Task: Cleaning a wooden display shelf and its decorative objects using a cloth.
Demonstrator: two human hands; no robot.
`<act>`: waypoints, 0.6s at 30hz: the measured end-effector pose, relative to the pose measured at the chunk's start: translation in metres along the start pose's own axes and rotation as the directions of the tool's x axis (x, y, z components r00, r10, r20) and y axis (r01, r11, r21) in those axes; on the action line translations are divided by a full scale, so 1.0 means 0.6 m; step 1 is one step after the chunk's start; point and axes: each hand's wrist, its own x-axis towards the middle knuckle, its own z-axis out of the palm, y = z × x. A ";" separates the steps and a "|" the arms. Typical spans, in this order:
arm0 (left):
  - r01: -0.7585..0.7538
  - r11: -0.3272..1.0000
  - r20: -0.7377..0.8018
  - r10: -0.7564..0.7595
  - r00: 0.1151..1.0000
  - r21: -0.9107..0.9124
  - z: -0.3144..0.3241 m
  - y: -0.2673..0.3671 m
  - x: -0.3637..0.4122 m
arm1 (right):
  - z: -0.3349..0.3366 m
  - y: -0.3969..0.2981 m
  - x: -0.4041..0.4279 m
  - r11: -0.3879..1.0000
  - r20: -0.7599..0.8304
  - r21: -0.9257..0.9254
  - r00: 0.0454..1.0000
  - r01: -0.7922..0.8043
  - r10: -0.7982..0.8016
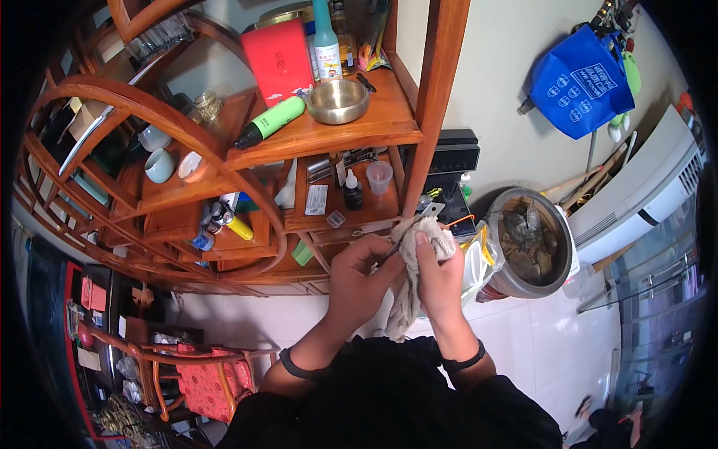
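A crumpled beige cloth [415, 269] hangs between my two hands, in front of the wooden shelf unit. My right hand [440, 269] grips the cloth, with the thumb pressed on its upper part. Between the fingers of my left hand [359, 278] is a thin dark item, too small to identify, that runs into the cloth. A flat metal piece with a hole [433, 210] sticks up just above the cloth; whether it joins the thin item is hidden. On the shelf above stand a steel bowl [338, 102], a red box [277, 62] and a green bottle with a black cap [272, 120].
A wooden post [435, 106] rises just beyond my hands. At right stand a large round pot [527, 241] holding stones and a white appliance [634, 185]; a blue bag [583, 81] hangs above. A red-cushioned chair [210, 381] is lower left. Another person [608, 429] is lower right.
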 end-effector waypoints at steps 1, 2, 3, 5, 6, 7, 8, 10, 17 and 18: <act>0.031 1.000 0.015 -0.031 0.999 0.003 -0.002 -0.006 -0.004 | -0.006 -0.002 0.001 1.000 0.027 -0.008 1.000 -0.002 0.002; 0.061 0.998 0.029 -0.061 0.998 0.006 -0.002 -0.010 -0.008 | -0.008 -0.008 0.004 1.000 0.039 0.002 0.999 0.000 0.000; 0.065 0.998 0.031 -0.065 0.997 0.005 0.002 -0.007 -0.008 | -0.011 -0.017 0.010 1.000 0.045 0.010 0.999 0.003 -0.003; 0.129 0.991 0.015 -0.129 0.991 0.018 0.012 0.003 -0.007 | -0.017 -0.020 0.013 1.000 0.027 0.010 1.000 0.013 -0.013; 0.127 0.992 0.017 -0.127 0.992 0.017 0.012 0.002 -0.007 | -0.021 -0.017 0.016 1.000 0.017 0.020 1.000 0.014 -0.014; 0.127 0.992 0.034 -0.127 0.991 0.004 0.009 -0.002 -0.008 | -0.025 -0.014 0.019 0.999 0.006 0.030 1.000 0.015 -0.016; 0.127 0.992 0.051 -0.126 0.991 -0.009 0.008 -0.006 -0.008 | -0.027 -0.012 0.018 0.999 -0.004 0.004 0.999 0.034 -0.034; 0.130 0.991 0.048 -0.130 0.990 -0.004 0.004 -0.015 -0.012 | -0.030 -0.013 0.018 0.999 -0.030 0.000 0.999 0.042 -0.042; 0.044 0.994 0.083 -0.052 0.995 0.097 -0.002 -0.019 -0.013 | -0.036 -0.010 0.021 0.995 -0.071 0.089 0.997 0.043 -0.037; 0.045 0.994 0.081 -0.052 0.995 0.096 -0.001 -0.016 -0.013 | -0.038 -0.008 0.022 0.995 -0.070 0.099 0.997 0.026 -0.019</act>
